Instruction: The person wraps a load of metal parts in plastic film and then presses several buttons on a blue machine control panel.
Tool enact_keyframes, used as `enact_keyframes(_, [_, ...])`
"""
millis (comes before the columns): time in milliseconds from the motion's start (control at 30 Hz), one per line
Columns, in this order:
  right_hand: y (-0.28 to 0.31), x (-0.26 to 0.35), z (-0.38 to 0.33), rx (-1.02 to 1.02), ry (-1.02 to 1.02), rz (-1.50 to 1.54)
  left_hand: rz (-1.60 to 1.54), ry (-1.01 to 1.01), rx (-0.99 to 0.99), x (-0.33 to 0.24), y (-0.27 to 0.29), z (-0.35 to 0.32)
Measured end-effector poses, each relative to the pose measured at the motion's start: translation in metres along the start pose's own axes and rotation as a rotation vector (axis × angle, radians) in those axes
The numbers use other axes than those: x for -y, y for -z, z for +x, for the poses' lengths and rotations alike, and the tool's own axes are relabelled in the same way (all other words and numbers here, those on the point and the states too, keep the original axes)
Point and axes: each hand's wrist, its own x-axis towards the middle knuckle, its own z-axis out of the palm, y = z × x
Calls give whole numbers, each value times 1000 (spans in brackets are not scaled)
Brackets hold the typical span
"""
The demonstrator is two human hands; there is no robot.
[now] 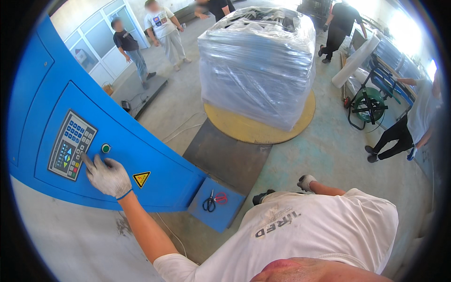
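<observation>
The gloved left hand (107, 176) presses one extended finger on the keypad's (72, 144) lower right corner, on the blue control panel (155, 162), gripping nothing. The gloved right hand (306, 182) hangs well apart beside the hip; whether it is clenched cannot be told.

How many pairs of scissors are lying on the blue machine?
2. Both lie on the small blue shelf at the foot of the machine: a black-handled pair on the left and a red-handled pair beside it, touching or overlapping. Others may be hidden out of view.
</observation>
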Motion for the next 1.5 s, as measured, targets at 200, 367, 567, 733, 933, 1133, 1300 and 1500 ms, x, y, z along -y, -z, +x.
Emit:
enact_keyframes(200, [0, -8, 8, 6, 9, 17, -12, -10, -11, 0, 1, 0])
enact_keyframes(367, [0, -4, 7, 11, -5, 25, -5, 1, 6, 0, 3, 1])
enact_keyframes(567, [1, -14, 3, -9, 8, 33, -21, 3, 12, -4, 2, -1])
enact_keyframes(733, [2, -7, 11, 80, 48, -103, 32, 14, 19, 3, 14, 1])
enact_keyframes(933, [-10, -57, 32, -25, 241, -523, -1, -91, -9, -17, 2, 9])
enact_keyframes(1133, [-20, -52, 48, -45, 352, -575, 4, -23, -11, -4, 11, 9])
enact_keyframes(1300, [-29, -65, 83, -20, 423, -741, -23, -6, 34, -11, 15, 21])
enact_keyframes(1500, [-24, -2, 38, 64, 79, -105, 46, -173, -245, 36, -5, 10])
